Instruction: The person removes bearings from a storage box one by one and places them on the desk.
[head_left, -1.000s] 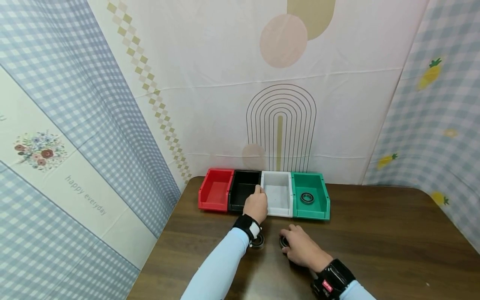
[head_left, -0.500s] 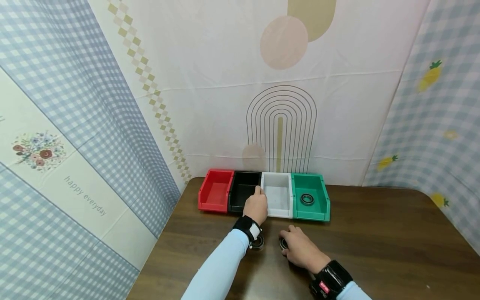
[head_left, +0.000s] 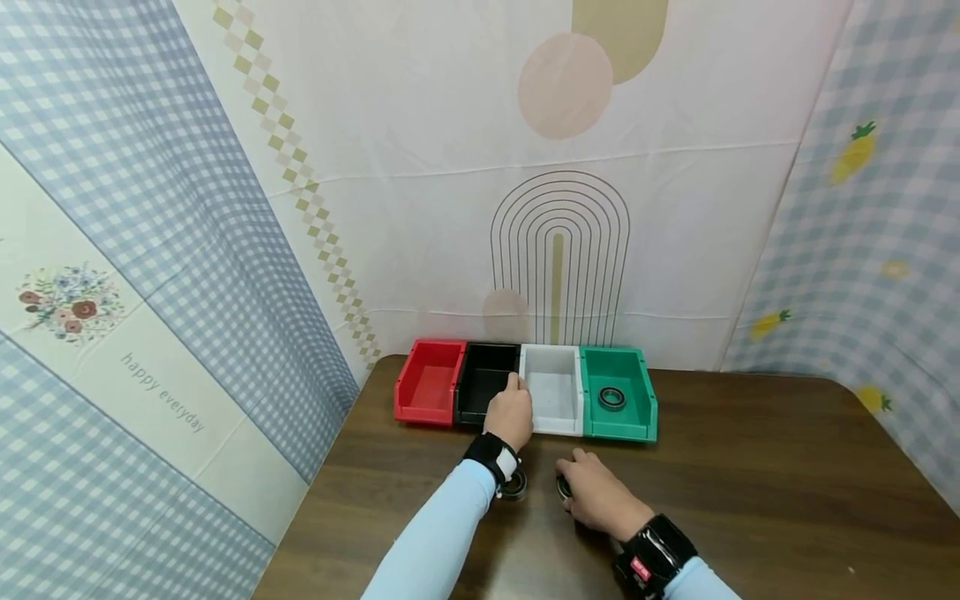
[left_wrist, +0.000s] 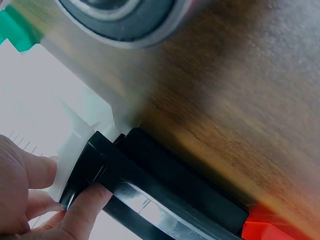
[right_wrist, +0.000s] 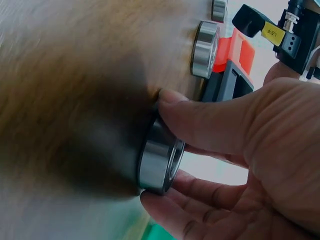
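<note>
My left hand (head_left: 510, 414) pinches the adjoining side walls of the black bin (left_wrist: 180, 172) and the white bin (left_wrist: 75, 125). In the left wrist view its thumb and fingers lie on either side of those walls. My right hand (head_left: 600, 496) grips a metal ball bearing (right_wrist: 157, 162) by its rim, thumb on one side and fingers on the other, at the tabletop. A second bearing (head_left: 515, 485) lies under the left wrist, partly hidden by it. Another bearing (head_left: 612, 398) lies flat in the green bin (head_left: 636, 421).
A red bin (head_left: 429, 379) stands at the left end of the joined row, close to the patterned cloth backdrop (head_left: 435, 208). The brown wooden table (head_left: 757, 467) extends to the right. Two standing-off bearings, one nearer (right_wrist: 204, 50), show beyond my right hand in its wrist view.
</note>
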